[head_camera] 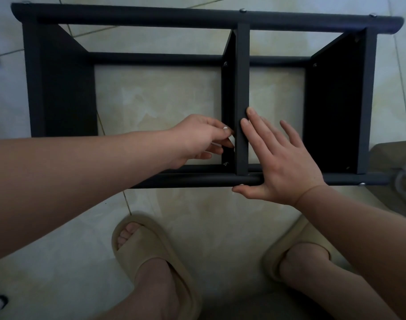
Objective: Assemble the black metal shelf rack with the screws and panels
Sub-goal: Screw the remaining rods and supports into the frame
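Left hand [197, 137]: reaches inside the frame, fingers curled with tips against the left face of the middle panel [242, 77]; whether they pinch anything cannot be told.
Right hand [278, 158]: spread flat, straight fingers pressing on the middle panel's top edge, palm across the near rail [197, 180], thumb just beside a silver screw head [241, 184].
Shelf rack [137, 16]: black metal, lying on its side on the floor [151, 100], directly ahead of the person.
Panels: left panel [65, 88] and right panel [335, 107] stand between the two rails.
Floor: pale glossy tiles.
Feet: in beige slippers [151, 245], near the rail.
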